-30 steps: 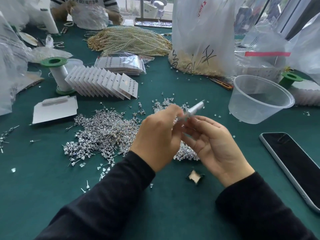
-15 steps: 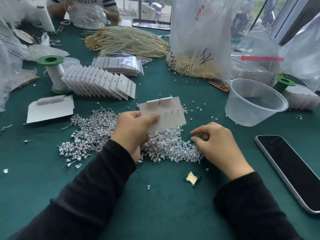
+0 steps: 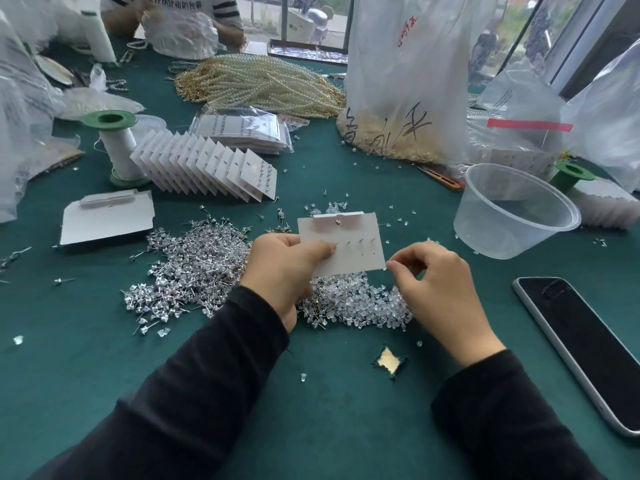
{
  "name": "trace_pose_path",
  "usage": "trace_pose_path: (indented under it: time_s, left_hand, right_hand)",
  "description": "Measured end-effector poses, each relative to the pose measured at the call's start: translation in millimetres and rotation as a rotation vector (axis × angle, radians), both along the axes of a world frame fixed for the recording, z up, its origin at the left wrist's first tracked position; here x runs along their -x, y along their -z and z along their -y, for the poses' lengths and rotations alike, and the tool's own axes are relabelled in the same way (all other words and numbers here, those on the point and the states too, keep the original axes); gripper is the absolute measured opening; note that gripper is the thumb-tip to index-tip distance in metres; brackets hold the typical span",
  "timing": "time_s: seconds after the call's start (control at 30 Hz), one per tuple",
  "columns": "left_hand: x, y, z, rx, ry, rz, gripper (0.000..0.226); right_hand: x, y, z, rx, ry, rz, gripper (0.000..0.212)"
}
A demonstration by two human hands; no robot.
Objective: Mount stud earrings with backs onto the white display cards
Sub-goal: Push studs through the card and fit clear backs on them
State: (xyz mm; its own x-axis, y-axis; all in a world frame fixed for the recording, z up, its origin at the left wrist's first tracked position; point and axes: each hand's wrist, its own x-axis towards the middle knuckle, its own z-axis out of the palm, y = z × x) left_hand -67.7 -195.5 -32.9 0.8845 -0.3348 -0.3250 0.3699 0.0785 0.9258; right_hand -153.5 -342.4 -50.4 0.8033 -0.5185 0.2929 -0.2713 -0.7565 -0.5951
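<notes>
Over the backs pile (image 3: 360,304) on the worktop (image 3: 104,358), left hand (image 3: 280,268) pinches the white card (image 3: 349,251) by its edge. Right hand (image 3: 440,282) is pinched tight at its corner, can't tell if there's a back in there. Tiny, clear, easy to fumble.

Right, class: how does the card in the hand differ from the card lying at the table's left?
The held card is tilted up in the left hand; the loose card lies flat, untouched. The held card has posts poking through; the loose card shows none. Both are white with a top tab.
</notes>
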Motion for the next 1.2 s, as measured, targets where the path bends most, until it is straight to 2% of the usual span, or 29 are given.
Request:
trace_pose_path:
  time_s: [0.2, 0.43, 0.77, 0.97, 1.03, 1.1, 1.2]
  left_hand:
    - [7, -4, 1, 0.009, -0.010, 0.043, 0.021]
    - [10, -3, 3, -0.014, -0.010, 0.147, 0.027]
    - [14, 2, 7, -0.063, -0.006, 0.241, 0.018]
    - [16, 5, 9, -0.029, -0.001, 0.191, 0.030]
    - [14, 7, 10, -0.029, -0.008, 0.167, 0.022]
    - [13, 9, 10, -0.042, -0.001, 0.166, 0.004]
    - [12, 11, 11, -0.020, 0.006, 0.167, 0.014]
  right_hand:
    - [1, -7, -16, 0.057, -0.030, 0.358, 0.013]
    - [-3, -5, -32, 0.099, -0.180, 0.504, 0.006]
    - [-11, 4, -44, 0.129, -0.223, 0.476, 0.006]
    - [-13, 10, -47, 0.147, -0.187, 0.488, 0.005]
    - [-14, 12, -47, 0.146, -0.176, 0.487, 0.005]
    - [-14, 13, -47, 0.154, -0.160, 0.500, 0.005]
    - [-14, 13, -47, 0.142, -0.154, 0.509, 0.006]
